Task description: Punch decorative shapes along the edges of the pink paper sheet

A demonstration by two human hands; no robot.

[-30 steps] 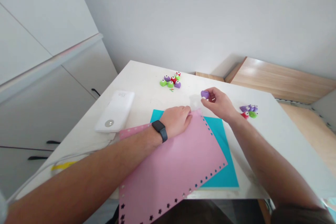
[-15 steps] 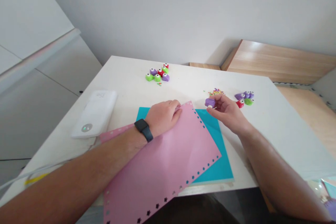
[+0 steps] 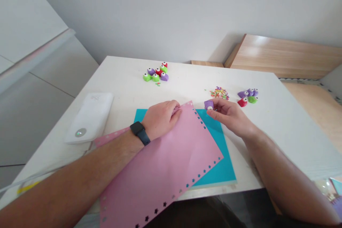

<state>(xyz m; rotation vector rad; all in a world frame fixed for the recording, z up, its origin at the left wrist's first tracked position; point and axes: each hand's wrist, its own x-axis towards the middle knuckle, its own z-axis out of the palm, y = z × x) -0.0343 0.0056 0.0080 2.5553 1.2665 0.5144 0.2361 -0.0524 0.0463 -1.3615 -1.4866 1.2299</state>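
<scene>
A pink paper sheet (image 3: 162, 164) with punched shapes along its edges lies slanted over a teal sheet (image 3: 213, 139) on the white table (image 3: 280, 128). My left hand (image 3: 161, 117), a black watch on its wrist, presses down on the pink sheet near its top corner with fingers curled over the edge. My right hand (image 3: 227, 112) pinches a small purple craft punch (image 3: 208, 105) just right of that corner, above the teal sheet.
A cluster of green, purple and red punches (image 3: 156, 73) sits at the table's back. Another small group of punches (image 3: 248, 96) and a pile of paper confetti (image 3: 219, 93) lie at the right. A white device (image 3: 89, 115) lies at the left. Wooden boards (image 3: 283, 57) stand behind the table.
My right hand brought the purple punch down from the air and leftward to the pink sheet's top corner. The confetti pile came into sight. My left hand stayed on the pink sheet.
</scene>
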